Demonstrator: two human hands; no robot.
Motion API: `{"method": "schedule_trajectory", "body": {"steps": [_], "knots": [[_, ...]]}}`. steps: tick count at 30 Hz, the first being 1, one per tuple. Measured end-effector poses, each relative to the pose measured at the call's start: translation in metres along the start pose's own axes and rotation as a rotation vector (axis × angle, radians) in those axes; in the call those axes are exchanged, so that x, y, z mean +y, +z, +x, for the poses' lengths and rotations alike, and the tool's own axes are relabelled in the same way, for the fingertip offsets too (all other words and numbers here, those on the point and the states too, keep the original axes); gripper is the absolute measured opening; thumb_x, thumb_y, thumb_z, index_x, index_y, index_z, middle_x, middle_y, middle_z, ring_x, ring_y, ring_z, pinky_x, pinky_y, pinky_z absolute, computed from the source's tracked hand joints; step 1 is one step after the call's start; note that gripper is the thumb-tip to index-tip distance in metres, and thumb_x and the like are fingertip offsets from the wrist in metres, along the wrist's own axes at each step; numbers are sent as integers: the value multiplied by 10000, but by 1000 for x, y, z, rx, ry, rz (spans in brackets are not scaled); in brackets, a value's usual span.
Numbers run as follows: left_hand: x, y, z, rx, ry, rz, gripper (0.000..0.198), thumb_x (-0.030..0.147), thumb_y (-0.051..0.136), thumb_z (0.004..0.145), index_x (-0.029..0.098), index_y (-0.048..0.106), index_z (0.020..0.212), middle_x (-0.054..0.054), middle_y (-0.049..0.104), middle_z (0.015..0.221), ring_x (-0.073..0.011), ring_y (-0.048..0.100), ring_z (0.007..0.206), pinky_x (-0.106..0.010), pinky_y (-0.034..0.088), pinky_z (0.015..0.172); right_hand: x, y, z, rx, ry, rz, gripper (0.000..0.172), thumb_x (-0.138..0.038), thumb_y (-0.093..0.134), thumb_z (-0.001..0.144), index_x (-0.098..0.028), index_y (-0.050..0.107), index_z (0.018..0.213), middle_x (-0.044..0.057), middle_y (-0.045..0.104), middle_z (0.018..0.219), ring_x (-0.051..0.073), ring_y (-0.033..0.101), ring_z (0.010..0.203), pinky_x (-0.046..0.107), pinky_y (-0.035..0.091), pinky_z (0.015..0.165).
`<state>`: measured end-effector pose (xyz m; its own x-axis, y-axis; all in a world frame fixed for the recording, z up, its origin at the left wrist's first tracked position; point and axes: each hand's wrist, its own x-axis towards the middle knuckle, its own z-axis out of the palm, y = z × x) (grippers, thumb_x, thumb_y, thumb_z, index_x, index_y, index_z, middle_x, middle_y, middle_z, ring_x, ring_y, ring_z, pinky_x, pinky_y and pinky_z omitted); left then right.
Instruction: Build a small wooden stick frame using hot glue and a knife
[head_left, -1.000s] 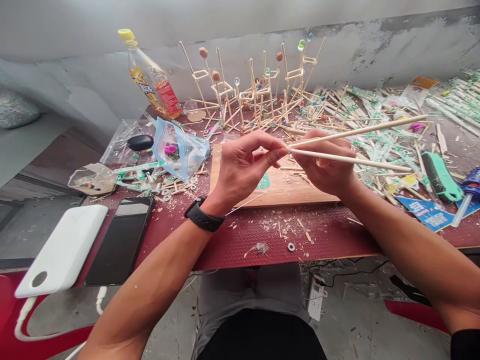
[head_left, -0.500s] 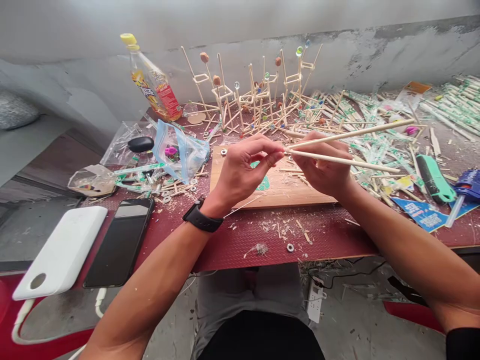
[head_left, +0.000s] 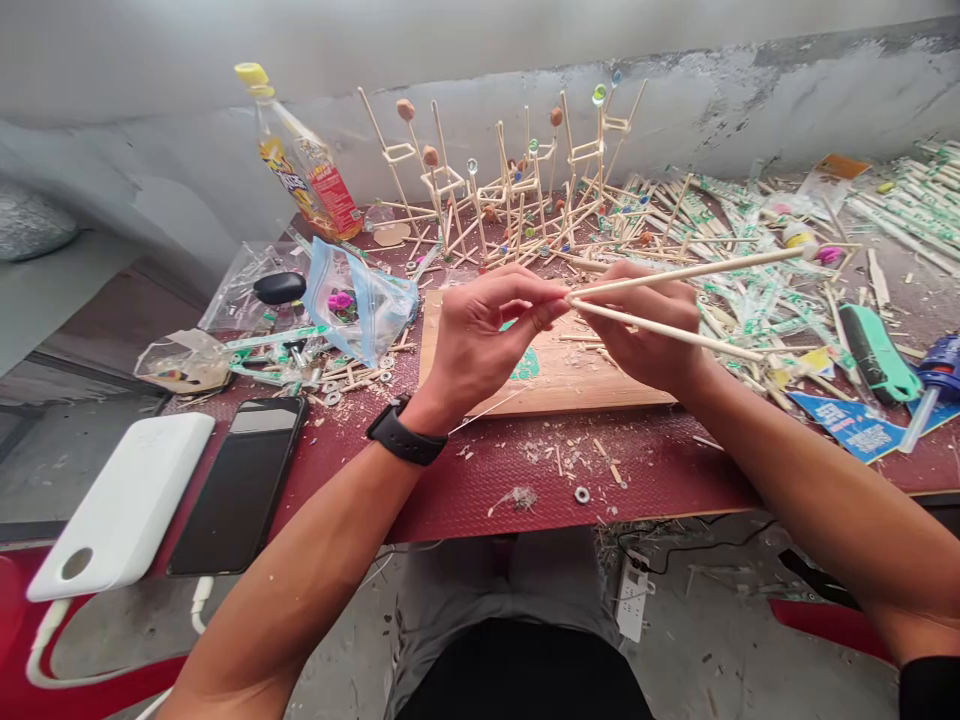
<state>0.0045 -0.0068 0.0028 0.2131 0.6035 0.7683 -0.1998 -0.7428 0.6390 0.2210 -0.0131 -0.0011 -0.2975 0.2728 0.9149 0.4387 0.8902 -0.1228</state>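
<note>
Sticks: two thin wooden sticks (head_left: 688, 270), held in the air over the board. Their near tips meet in a narrow V and the free ends fan out to the right.
Left hand: left hand (head_left: 486, 342) has thumb and forefinger pinched shut on the meeting tips; the other fingers are curled.
Right hand: right hand (head_left: 649, 338) is closed round both sticks just behind the tips. Its back faces the camera and the fingertips are hidden.
Joint: covered by fingers, so I cannot tell whether it is glued, tied or bare.
Handling (judgement): the sticks look light and springy, so pinch right at the tips. Let the right hand alone set the angle, and keep the long ends off the clutter.
Board: pale wooden board (head_left: 555, 385) lies directly under the hands on the red table (head_left: 660, 470).
Behind: stick frames (head_left: 510, 180) topped with beads stand near the wall, with a bottle (head_left: 304, 160) to their left.
Right: loose sticks and wrappers, a green cutter (head_left: 877, 350) and a blue glue gun (head_left: 937, 372).
Left: a plastic bag (head_left: 352, 300), a phone (head_left: 240, 480) and a white pack (head_left: 124, 510).
</note>
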Motion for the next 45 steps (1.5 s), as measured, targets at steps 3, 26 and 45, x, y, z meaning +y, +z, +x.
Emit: {"method": "schedule_trajectory", "body": {"steps": [3,26,45], "knots": [[-1,-1,-1,15,-31,20,241,531,914,967,296,912,1019,-46,865,973,-145,778,820,-279,679,659,-1,-2,2,4,-4,-6,140,-335,727,1115,-261,842,1085,21,745,839,149,675,682,317,518,588],[15,-19,8,-56,-598,-174,375,373,1127,681,207,912,940,-26,859,895,-102,754,768,-263,661,768,-10,-26,14,-503,-103,-458,358,-279,482,1214,-218,786,1036,33,739,857,150,592,733,332,404,655],[14,-20,7,-116,-550,-62,292,212,997,767,182,869,1027,-37,879,951,-154,833,893,-305,696,874,-9,-25,9,-600,13,-384,417,-347,453,1215,-206,808,1045,48,737,903,138,550,722,335,310,625]]}}
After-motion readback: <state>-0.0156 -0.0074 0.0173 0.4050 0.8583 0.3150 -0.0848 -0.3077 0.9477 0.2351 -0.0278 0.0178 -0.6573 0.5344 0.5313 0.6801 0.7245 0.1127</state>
